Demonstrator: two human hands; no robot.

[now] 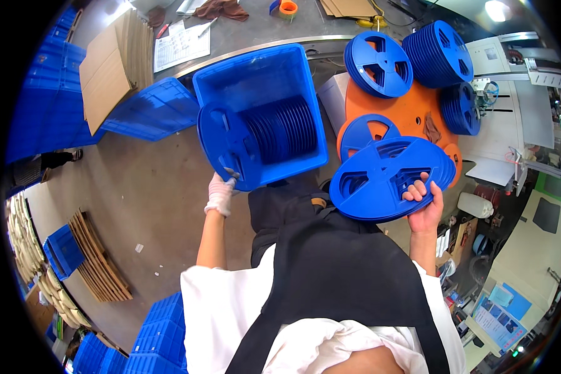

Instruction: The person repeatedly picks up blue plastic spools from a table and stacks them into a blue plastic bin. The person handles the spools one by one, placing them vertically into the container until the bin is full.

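Observation:
My left hand (219, 193), in a pale glove, grips the lower rim of a blue plastic reel (215, 134). That reel leans at the left side of a blue bin (252, 68), at the end of a row of reels (283, 128) standing on edge inside. My right hand (425, 209) is bare and holds a small stack of blue reels (374, 187) in front of my body. Its fingers hook through an opening in the top reel, and the thumb lies along the rim. How many reels are in that stack I cannot tell.
An orange table (411, 112) at the right carries several stacks of blue reels (378, 65), one beside a machine (483, 103). Behind the bin runs a grey workbench (249, 31) with papers (182, 47) and tape (287, 8). Cardboard sheets (109, 65) and blue crates (50, 93) stand at the left.

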